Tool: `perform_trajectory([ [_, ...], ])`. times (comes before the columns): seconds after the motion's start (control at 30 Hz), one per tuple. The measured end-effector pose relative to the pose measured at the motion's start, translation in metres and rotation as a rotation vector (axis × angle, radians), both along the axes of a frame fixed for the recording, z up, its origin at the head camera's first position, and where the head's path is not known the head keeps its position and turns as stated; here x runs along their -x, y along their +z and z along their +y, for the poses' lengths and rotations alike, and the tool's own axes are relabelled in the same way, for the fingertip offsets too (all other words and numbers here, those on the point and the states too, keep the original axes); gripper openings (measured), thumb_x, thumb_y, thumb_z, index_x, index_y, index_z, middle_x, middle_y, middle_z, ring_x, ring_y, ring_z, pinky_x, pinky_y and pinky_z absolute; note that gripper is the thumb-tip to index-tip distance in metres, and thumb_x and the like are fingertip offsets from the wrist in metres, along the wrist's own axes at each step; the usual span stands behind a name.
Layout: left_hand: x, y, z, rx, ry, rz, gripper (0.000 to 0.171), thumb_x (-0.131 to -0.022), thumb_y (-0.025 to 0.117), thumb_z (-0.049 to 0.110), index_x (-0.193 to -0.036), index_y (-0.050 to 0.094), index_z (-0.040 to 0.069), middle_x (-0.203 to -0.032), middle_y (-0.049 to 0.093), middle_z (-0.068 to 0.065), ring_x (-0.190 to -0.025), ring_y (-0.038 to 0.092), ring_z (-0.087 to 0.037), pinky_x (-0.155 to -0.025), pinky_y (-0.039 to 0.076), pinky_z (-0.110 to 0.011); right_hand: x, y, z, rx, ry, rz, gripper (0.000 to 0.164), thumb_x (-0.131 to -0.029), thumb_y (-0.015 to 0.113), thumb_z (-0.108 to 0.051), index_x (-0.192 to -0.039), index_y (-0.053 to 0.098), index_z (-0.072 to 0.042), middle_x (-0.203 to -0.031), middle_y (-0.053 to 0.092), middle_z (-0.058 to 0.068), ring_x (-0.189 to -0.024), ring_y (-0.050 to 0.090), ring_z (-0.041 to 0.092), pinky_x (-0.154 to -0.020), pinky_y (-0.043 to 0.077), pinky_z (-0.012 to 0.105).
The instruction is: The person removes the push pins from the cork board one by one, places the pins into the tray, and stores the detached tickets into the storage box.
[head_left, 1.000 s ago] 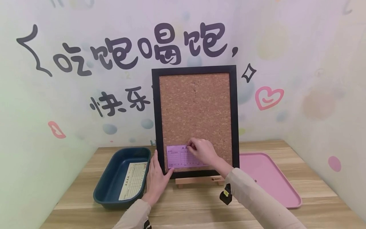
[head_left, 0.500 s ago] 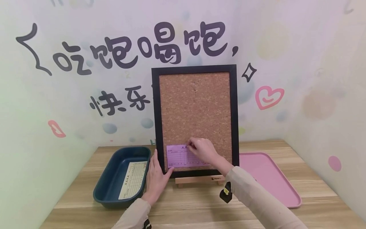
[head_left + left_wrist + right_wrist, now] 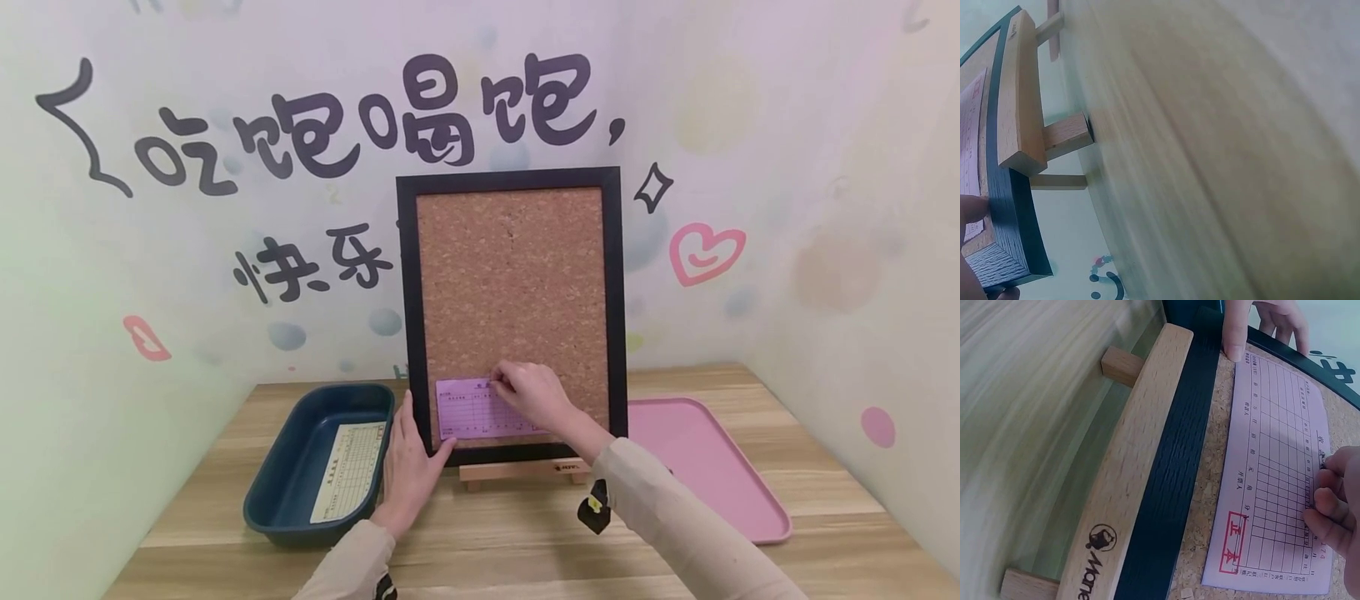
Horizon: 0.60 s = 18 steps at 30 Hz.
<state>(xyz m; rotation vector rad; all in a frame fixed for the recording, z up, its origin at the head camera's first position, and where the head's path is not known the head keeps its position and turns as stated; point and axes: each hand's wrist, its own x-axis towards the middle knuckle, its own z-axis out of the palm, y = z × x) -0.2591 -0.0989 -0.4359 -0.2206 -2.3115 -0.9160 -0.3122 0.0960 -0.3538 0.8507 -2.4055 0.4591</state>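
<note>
A black-framed corkboard (image 3: 513, 283) stands upright on a small wooden easel (image 3: 525, 472). Low on the cork lies a purple receipt slip (image 3: 465, 408), printed with a table and a red stamp. My left hand (image 3: 411, 471) grips the frame's lower left edge, thumb at the slip's bottom left corner and fingers behind the frame. At the slip's top edge, near its middle, my right hand (image 3: 534, 396) holds its thumb and fingertips pinched together against the board. Whatever sits between those fingertips is hidden, also in the right wrist view, where the curled fingers (image 3: 1329, 528) lie over the slip.
Left of the board, a dark blue tray (image 3: 262, 500) holds a cream printed slip (image 3: 348, 473). A pink tray (image 3: 720, 467) lies at the right, partly behind the board and right arm. Behind the wooden table (image 3: 480, 550) rises a decorated wall (image 3: 810, 167).
The view has shifted very slightly. Both hands, the slip and the board keep the same places.
</note>
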Motion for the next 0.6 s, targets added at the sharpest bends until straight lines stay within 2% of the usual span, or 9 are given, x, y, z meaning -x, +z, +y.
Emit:
perform_trajectory([
  [0.17,0.0004,0.0006,0.0000,-0.002,0.003,-0.002,0.092,-0.073,0.076,0.022,-0.141,0.019,0.000,-0.134,0.036,-0.023,-0.121,0.040,-0.035,-0.096,0.036,-0.047,0.0003,0.0003,-0.0003,0.023,0.003,0.003,0.004,-0.082,0.065,-0.011,-0.083,0.067,-0.008,-0.070,0.064,-0.001,-0.053,0.048,0.003,-0.046,0.037,0.017],
  [0.37,0.0014,0.0008,0.0001,-0.002,0.000,-0.002,0.093,-0.073,0.076,0.021,-0.142,0.017,0.000,-0.134,0.035,-0.024,-0.121,0.039,-0.035,-0.096,0.036,-0.047,0.0039,0.0003,0.0002,0.060,0.014,-0.071,0.004,-0.082,0.063,-0.010,-0.079,0.065,-0.009,-0.060,0.055,-0.005,-0.049,0.039,0.003,-0.043,0.029,0.017],
  [0.6,0.0009,0.0009,0.0002,-0.001,-0.004,-0.014,0.093,-0.074,0.076,0.021,-0.142,0.016,0.001,-0.135,0.035,-0.024,-0.122,0.039,-0.035,-0.097,0.035,-0.047,0.0046,0.0039,0.0022,0.029,0.028,-0.108,0.004,-0.083,0.062,-0.010,-0.080,0.065,-0.009,-0.057,0.051,-0.006,-0.047,0.036,0.003,-0.042,0.025,0.017],
])
